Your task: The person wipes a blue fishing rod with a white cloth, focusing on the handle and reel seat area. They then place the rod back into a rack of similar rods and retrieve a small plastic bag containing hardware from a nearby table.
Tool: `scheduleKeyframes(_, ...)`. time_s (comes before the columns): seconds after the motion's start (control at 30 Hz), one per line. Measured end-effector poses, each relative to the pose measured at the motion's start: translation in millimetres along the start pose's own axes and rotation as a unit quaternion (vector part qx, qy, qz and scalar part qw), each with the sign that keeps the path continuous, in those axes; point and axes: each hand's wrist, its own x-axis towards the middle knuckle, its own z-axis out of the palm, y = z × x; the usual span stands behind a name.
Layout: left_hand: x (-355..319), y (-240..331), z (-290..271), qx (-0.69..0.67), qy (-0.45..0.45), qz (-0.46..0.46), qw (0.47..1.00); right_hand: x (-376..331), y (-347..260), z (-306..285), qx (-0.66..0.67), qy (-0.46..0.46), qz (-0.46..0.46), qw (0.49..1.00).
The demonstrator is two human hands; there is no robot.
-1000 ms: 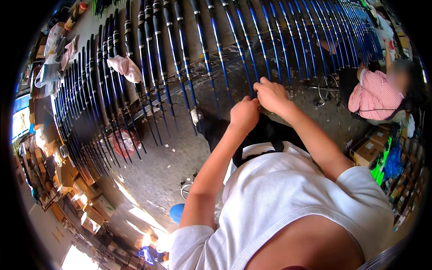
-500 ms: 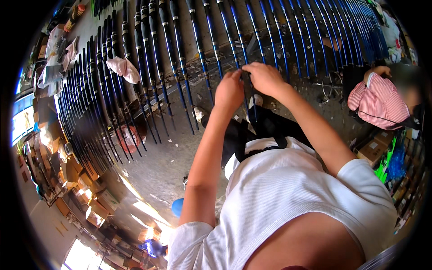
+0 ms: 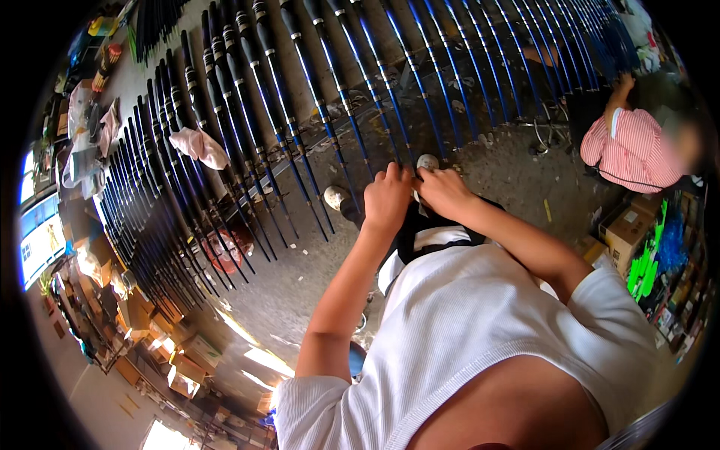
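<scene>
Bare left hand (image 3: pixel 388 196), right hand (image 3: pixel 444 192), fingers together, perhaps pinching something

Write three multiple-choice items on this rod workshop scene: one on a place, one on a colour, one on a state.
1. Where does the pink cloth lie?
A. draped on the rods
B. on a carton
C. on the person's lap

2. What colour are the rods?
A. red and white
B. blue and black
C. green

3. How are the left hand and right hand?
A. far apart
B. hanging down
C. close together before the rods

Answers: 1 A, it hangs over rods at left; 2 B, blue shafts, dark grips; 3 C, the hands nearly touch.
</scene>
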Motion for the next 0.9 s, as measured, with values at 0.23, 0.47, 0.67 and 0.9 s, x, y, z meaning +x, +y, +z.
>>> scheduleKeyframes(0.23,-3,2,-10,-0.033,-0.031,-0.009,0.999,-1,12,-46,0.071,0.030,0.076,0.994)
scheduleKeyframes(0.47,38,53,-30,-0.141,0.045,-0.010,0.989,5,75,-69,0.009,0.048,0.166,0.985)
scheduleKeyframes(0.67,51,56,19,-0.101,-0.049,0.015,0.994,-8,71,-56,0.054,-0.082,0.108,0.989)
scheduleKeyframes(0.9,95,46,-11,-0.186,0.128,-0.042,0.973,47,109,-69,0.053,0.078,0.105,0.990)
